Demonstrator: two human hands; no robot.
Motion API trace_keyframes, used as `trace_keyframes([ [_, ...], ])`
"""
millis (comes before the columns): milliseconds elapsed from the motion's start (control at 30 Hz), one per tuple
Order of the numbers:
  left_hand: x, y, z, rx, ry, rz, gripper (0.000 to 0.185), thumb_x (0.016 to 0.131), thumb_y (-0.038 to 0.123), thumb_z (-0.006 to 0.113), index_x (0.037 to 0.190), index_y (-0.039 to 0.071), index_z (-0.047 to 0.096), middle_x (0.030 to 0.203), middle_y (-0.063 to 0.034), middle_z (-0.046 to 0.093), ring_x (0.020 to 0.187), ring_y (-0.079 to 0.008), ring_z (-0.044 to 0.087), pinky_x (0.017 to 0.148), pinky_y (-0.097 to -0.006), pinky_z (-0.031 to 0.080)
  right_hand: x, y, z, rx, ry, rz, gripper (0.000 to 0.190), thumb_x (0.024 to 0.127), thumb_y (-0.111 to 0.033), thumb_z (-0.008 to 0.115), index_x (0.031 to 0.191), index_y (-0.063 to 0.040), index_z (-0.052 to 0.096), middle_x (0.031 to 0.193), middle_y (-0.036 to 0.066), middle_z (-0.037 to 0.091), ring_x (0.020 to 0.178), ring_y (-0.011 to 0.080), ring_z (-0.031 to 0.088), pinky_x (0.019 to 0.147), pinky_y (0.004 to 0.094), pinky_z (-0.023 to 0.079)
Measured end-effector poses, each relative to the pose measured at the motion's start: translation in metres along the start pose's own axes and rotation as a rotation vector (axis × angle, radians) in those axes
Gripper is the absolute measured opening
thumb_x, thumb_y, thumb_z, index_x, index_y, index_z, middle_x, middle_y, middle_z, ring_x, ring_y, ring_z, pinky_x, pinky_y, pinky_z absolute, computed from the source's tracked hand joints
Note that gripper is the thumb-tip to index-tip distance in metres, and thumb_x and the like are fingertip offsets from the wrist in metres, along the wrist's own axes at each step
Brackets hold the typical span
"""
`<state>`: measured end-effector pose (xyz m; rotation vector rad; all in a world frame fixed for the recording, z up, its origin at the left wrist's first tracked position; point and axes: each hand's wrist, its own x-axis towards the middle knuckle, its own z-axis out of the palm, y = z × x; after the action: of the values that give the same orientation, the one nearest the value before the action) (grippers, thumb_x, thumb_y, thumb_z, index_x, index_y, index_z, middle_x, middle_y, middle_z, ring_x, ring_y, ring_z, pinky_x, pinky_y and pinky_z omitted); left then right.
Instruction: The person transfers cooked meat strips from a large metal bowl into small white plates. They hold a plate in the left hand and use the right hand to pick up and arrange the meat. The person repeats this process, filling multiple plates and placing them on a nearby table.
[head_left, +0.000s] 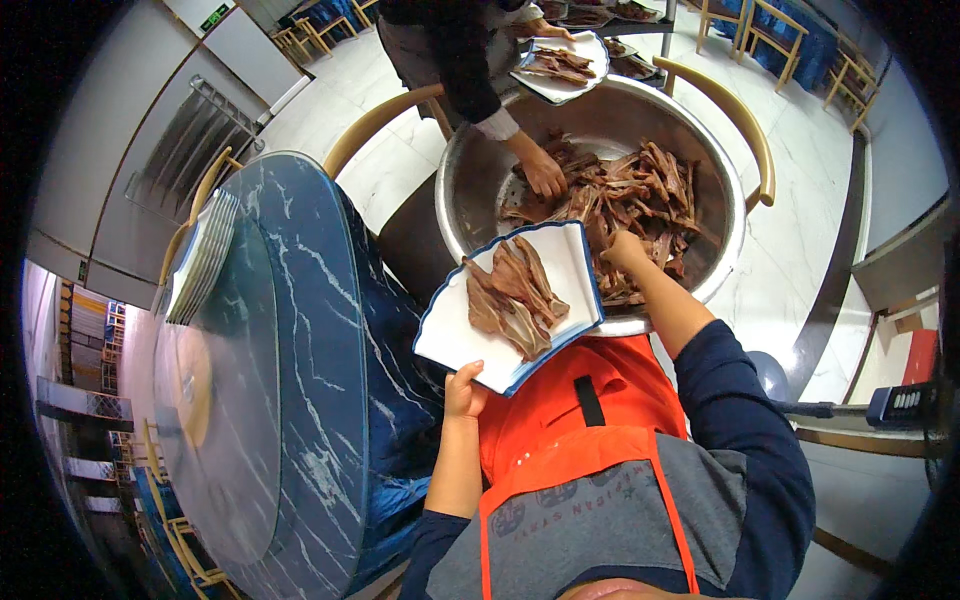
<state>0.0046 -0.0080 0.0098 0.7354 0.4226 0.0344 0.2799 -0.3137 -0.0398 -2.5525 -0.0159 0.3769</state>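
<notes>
My left hand (465, 391) holds a fan-shaped white plate (450, 322) with a blue scalloped rim by its near edge. Several strips of brown meat (506, 292), cooked or dried, lie on the plate. It is tilted a little and overlaps the near left rim of a large steel basin (724, 262). Inside the basin is a heap of the same brown meat strips (637, 187). My right hand (626, 251) reaches into the near right part of this heap, fingers curled on the meat; its fingertips are partly hidden.
Across the basin, another person's hand (544, 174) reaches into the heap; their other hand holds a similar loaded plate (592, 56). More loaded plates stand on a rack (645, 26) behind. Left is a blue marbled table (315, 337) with stacked plates (202, 255). Wooden chair backs (739, 120) flank the basin.
</notes>
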Motion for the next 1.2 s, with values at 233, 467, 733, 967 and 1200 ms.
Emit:
trace_keyframes([
  [233,0.004,-0.004,-0.011,-0.005,-0.022,-0.002,0.058,0.073,0.000,0.062,0.128,-0.005,0.045,0.121,-0.0145,0.056,0.113,-0.0303,0.054,0.100,-0.0428,0.042,-0.036,-0.056,-0.083,0.819,-0.007,0.036,0.015,0.084,-0.016,0.067,0.095,-0.006,0.062,0.073,0.000,0.057,0.058,0.0082,0.048,0.053,0.0229,0.040],
  [467,0.002,-0.002,-0.005,-0.026,-0.040,-0.012,0.056,0.074,0.000,0.061,0.127,-0.005,0.045,0.120,-0.0147,0.057,0.111,-0.0304,0.055,0.099,-0.0438,0.043,-0.122,-0.149,-0.074,0.735,-0.477,-0.313,0.031,0.080,-0.018,0.070,0.103,0.000,0.061,0.074,0.003,0.061,0.058,0.0080,0.052,0.052,0.0219,0.041],
  [733,-0.001,0.003,0.003,-0.007,-0.017,-0.007,0.054,0.074,-0.002,0.061,0.126,-0.003,0.047,0.118,-0.0124,0.058,0.110,-0.0275,0.056,0.099,-0.0410,0.043,-0.146,-0.192,-0.010,0.269,-0.261,-0.631,0.036,0.069,-0.022,0.076,0.092,0.003,0.064,0.082,0.022,0.065,0.078,0.0334,0.064,0.071,0.0394,0.050],
  [967,0.003,-0.001,-0.001,-0.034,-0.057,-0.035,0.059,0.072,-0.001,0.061,0.129,-0.003,0.044,0.122,-0.0130,0.055,0.113,-0.0290,0.054,0.100,-0.0426,0.042,-0.156,-0.190,-0.020,0.103,0.006,-0.691,0.036,0.067,-0.028,0.079,0.086,-0.002,0.064,0.077,0.016,0.066,0.074,0.0340,0.064,0.067,0.0395,0.050],
  [1200,0.002,-0.002,-0.008,-0.015,-0.030,-0.003,0.062,0.072,-0.001,0.061,0.131,-0.004,0.042,0.124,-0.0134,0.054,0.116,-0.0299,0.052,0.101,-0.0435,0.041,-0.063,-0.128,-0.060,0.449,0.307,-0.312,0.038,0.078,-0.042,0.069,0.080,-0.004,0.070,0.075,0.016,0.067,0.070,0.0272,0.066,0.066,0.0374,0.050],
])
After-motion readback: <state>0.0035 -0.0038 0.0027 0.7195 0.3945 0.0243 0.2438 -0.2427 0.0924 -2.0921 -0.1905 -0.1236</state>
